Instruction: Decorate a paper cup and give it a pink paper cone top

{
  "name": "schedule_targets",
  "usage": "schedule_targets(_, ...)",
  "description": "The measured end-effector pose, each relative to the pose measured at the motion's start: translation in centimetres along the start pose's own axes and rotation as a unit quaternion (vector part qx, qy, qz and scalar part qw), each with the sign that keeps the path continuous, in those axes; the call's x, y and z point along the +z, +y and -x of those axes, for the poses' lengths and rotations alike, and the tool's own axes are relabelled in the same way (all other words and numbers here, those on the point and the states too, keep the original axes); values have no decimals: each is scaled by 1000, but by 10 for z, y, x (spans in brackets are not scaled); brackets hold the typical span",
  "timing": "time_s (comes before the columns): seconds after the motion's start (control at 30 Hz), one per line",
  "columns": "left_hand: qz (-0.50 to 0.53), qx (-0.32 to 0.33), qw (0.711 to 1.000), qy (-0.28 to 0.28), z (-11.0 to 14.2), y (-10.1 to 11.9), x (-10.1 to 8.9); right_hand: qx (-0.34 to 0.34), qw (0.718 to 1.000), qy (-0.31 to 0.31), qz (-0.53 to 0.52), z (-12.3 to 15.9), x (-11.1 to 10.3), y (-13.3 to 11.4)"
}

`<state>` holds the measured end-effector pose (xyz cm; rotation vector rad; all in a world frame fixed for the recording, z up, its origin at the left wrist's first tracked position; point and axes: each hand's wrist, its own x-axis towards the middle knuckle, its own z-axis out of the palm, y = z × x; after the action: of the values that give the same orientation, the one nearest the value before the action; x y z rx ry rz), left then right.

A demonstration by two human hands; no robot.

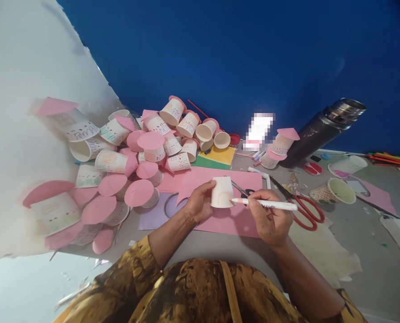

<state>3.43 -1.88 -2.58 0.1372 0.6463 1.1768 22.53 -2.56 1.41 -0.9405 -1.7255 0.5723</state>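
Note:
My left hand (pixel 200 202) grips a white paper cup (pixel 222 186), turned upside down with its wide rim toward me. A faint peach outline, like an arch, shows on the cup's side. Between the fingers of my right hand (pixel 272 220) is a white marker (pixel 275 204) with a peach tip and lettering on its barrel. The tip is at the cup's right side near the rim. Beneath both hands lies pink paper (pixel 243 224), and grey-bladed scissors with dark handles (pixel 248 192) rest on it, partly hidden behind the cup and my right hand.
Many decorated cups with pink paper tops (pixel 151 140) are heaped at left. Red-handled scissors (pixel 309 213) lie right of my right hand. A dark flask (pixel 317 132) leans against the blue wall. A patterned cup (pixel 336 192) lies farther right. Purple paper (pixel 152 213) sits at left.

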Motion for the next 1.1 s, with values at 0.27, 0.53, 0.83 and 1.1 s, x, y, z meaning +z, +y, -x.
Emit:
schedule_targets(0.27, -51, 41, 998, -13, 0, -4, 4, -35, 999, -28, 23, 0, 6, -5)
schedule_targets(0.53, -79, 62, 995, 9, 1, -4, 5, -90, 991, -90, 30, -7, 4, -11)
schedule_targets(0.83, -100, 70, 992, 7, 5, -4, 9, -90, 991, -94, 39, -6, 4, -8)
schedule_targets(1.1, -108, 76, 991, 4, 6, -4, 9, -72, 992, -92, 41, -5, 3, -9)
